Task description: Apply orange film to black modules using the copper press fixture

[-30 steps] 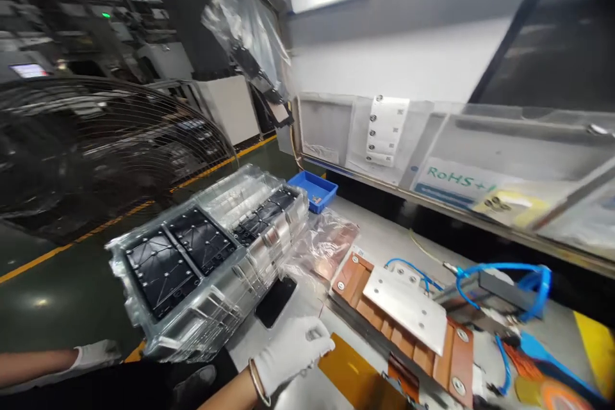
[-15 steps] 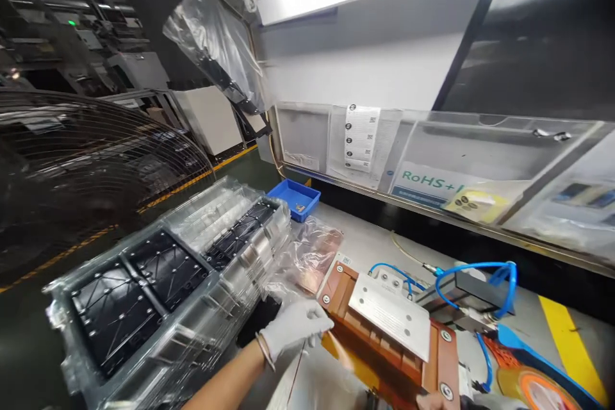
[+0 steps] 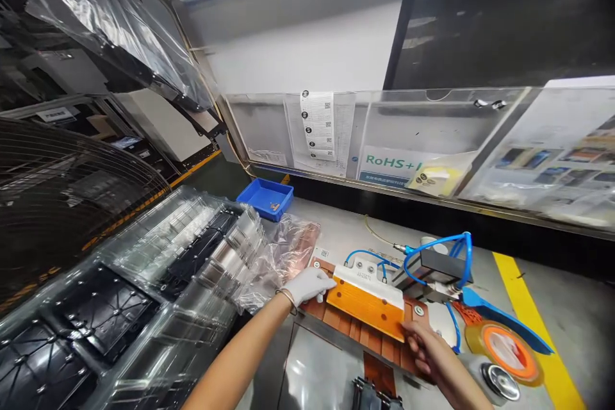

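An amber sheet (image 3: 365,307) lies across a copper-coloured fixture (image 3: 336,319), its far edge against a white metal plate (image 3: 369,275). My left hand (image 3: 310,285), in a white glove with a bracelet at the wrist, pinches the sheet's left end. My right hand (image 3: 425,351) is bare and grips the sheet's near right corner. Blue air hoses (image 3: 432,246) run to a grey block just behind the plate.
A stack of clear trays with black parts (image 3: 144,295) fills the left. Crumpled plastic film (image 3: 288,246) and a blue bin (image 3: 266,198) lie behind my left hand. An orange tape roll (image 3: 504,351) sits right, a fan guard (image 3: 57,192) far left.
My left hand has moved from beside the trays to the fixture. My right hand has come into view. The amber sheet now lies on the fixture. The view has swung right.
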A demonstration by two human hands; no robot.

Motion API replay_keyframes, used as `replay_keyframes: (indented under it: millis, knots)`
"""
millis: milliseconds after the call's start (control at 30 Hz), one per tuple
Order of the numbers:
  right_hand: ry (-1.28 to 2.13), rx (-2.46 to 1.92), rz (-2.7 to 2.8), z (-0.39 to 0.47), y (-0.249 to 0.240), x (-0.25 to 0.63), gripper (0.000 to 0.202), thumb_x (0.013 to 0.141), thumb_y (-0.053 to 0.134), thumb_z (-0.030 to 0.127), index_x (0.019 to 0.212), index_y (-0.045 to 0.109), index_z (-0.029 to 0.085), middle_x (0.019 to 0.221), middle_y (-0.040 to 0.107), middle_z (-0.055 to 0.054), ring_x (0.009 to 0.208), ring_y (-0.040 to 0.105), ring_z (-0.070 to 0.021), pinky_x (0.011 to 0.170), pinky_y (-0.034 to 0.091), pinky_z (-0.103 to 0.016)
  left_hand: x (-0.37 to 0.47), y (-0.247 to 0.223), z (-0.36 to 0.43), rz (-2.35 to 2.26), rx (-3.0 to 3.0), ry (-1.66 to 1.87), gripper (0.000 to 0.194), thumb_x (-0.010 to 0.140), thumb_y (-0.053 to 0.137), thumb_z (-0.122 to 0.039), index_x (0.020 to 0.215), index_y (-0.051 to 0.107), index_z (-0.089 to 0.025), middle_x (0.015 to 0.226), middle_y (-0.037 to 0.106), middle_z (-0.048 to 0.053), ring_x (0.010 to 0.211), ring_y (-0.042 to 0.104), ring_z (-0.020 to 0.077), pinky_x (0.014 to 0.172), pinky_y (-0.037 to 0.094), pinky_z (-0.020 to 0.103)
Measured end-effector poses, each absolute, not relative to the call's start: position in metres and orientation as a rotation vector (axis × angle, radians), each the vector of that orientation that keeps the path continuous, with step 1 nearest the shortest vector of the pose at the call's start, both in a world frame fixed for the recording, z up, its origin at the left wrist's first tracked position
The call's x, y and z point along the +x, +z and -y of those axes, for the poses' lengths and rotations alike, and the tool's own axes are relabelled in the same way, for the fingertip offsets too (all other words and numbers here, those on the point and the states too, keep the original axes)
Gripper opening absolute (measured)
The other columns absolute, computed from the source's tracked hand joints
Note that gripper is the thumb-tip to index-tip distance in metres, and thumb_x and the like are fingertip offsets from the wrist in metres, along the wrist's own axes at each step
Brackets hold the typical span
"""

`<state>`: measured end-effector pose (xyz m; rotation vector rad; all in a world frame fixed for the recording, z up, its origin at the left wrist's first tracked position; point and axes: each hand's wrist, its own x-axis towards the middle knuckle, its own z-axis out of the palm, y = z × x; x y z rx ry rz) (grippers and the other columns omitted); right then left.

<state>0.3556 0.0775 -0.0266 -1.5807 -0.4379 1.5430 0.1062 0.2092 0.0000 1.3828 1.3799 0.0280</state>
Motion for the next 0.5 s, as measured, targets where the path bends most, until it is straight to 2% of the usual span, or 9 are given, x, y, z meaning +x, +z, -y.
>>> replay_keyframes:
  millis: [300,500]
  knots:
    - [1.596,-1.645,0.448,-0.09,-0.03,0.364,0.028,0.065,0.069,0.04,0.065,0.05,0.02,0.046,0.042,0.009,0.038,0.03,-0.0041,0.034,0.018,-0.013,0.108,-0.007,-0.214,-1.408,1.406,0.011,0.034,0.089,0.058,-0.049,0.077,0.057,-0.017,0.054,0.051,-0.008,0.041,0.039,0.0069,0.043,0.033,0.022]
    - [1.635,-1.694,0.495,-0.094,-0.025,0.368,0.021,0.079,0.062,0.033,0.069,0.052,0.018,0.047,0.041,0.01,0.037,0.031,-0.0039,0.033,0.02,-0.012,0.11,-0.003,-0.213,-1.414,1.399,0.063,0.031,0.088,0.06,-0.047,0.08,0.058,-0.016,0.056,0.052,-0.008,0.041,0.04,0.0068,0.044,0.034,0.022]
